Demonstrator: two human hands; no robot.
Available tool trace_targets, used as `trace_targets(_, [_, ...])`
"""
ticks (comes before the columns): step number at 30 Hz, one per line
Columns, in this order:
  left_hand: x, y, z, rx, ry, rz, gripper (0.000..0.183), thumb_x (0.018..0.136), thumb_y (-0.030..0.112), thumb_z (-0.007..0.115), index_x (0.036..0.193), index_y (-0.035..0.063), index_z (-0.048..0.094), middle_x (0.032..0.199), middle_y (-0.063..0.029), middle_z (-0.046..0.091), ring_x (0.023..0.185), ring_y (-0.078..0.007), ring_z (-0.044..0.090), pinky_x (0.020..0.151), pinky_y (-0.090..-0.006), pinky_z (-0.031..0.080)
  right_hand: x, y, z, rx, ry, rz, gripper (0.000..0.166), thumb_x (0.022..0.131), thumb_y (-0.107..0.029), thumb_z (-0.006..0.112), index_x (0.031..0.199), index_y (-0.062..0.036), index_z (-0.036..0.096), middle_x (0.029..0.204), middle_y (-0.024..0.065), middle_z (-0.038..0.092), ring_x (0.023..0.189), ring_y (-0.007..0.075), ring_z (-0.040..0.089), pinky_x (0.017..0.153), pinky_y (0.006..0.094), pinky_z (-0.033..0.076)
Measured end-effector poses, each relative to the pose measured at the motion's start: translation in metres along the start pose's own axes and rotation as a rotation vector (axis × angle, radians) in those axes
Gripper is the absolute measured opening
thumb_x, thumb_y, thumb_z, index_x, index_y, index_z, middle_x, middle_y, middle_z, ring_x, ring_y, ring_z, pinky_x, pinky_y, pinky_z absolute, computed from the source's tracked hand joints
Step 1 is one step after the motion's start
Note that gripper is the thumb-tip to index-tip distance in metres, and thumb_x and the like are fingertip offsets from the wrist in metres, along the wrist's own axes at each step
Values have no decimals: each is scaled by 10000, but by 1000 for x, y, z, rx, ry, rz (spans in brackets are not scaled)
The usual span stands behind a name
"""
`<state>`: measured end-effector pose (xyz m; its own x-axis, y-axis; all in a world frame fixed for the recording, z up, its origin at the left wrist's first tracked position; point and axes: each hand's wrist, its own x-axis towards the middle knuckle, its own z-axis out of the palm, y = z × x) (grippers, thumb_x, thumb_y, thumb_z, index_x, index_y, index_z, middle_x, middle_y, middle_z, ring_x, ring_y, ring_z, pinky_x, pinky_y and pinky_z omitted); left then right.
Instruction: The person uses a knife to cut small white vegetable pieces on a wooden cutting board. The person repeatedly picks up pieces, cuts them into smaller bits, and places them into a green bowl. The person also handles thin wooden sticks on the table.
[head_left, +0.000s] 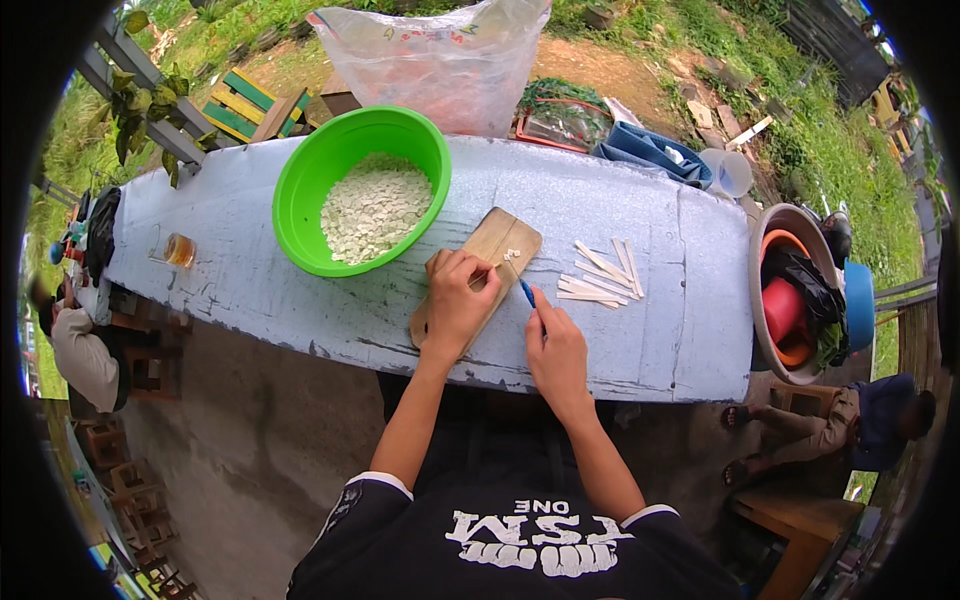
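Observation:
A wooden cutting board (504, 234) lies at a slant on the table before me. On it, my left hand (459, 296) pinches a thin pale strip (498, 265), most of which is hidden by the fingers. My right hand (558, 346) grips a small knife (528, 294) by its blue handle, its blade beside the strip's end. Several small cut pieces (512, 254) lie by the blade. To the right, several long whitish strips (600, 277) are spread on the table. A green plastic basin (296, 202) beyond my left hand holds a heap of small pale pieces (379, 210).
The table (225, 285) has a worn, light metallic-looking top. A glass mug (178, 250) with amber liquid stands at left. A large clear plastic bag (442, 67) rises behind the basin. Nested tubs (757, 300) stand at the right end. Seated people (86, 360) are at both sides.

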<state>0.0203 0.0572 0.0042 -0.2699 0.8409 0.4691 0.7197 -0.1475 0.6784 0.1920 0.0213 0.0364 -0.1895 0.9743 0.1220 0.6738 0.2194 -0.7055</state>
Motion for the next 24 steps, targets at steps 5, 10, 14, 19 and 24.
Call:
trace_targets(5, [-1,-1,1,7,2,2,73,793,98,779,805,69,713,834,-36,672,895,-258,610,923,-398,446,-5,-6,-3,1,-34,-26,386,1022,-157,567,1398,-94,629,876,193,641,757,416,653,696,505,530])
trace_targets(10, [6,2,-1,5,-13,-3,64,803,99,773,816,67,719,835,-38,672,895,-259,609,934,-402,440,0,-7,0,4,-35,-15,389,1020,-159,567,1398,-93,628,884,192,644,767,414,659,701,506,535])
trace_targets(14, [6,2,-1,7,-6,4,66,806,106,773,817,69,721,837,-38,673,894,-257,609,941,-400,437,2,-6,4,-29,-41,-22,391,1019,-162,565,1399,-94,627,887,193,648,773,415,664,703,507,541])
trace_targets(19, [7,7,-5,50,6,36,59,808,109,774,833,74,733,844,-39,676,904,-256,607,951,-394,433,4,-4,7,-31,-28,7,370,1021,-124,572,1380,-79,645,872,193,649,785,387,643,723,477,514])
trace_targets(24, [4,1,-4,28,12,-4,58,806,107,777,843,76,744,852,-42,682,909,-260,605,945,-394,436,5,0,6,33,-16,-8,377,1020,-127,571,1388,-82,638,868,194,645,777,388,645,719,479,516])
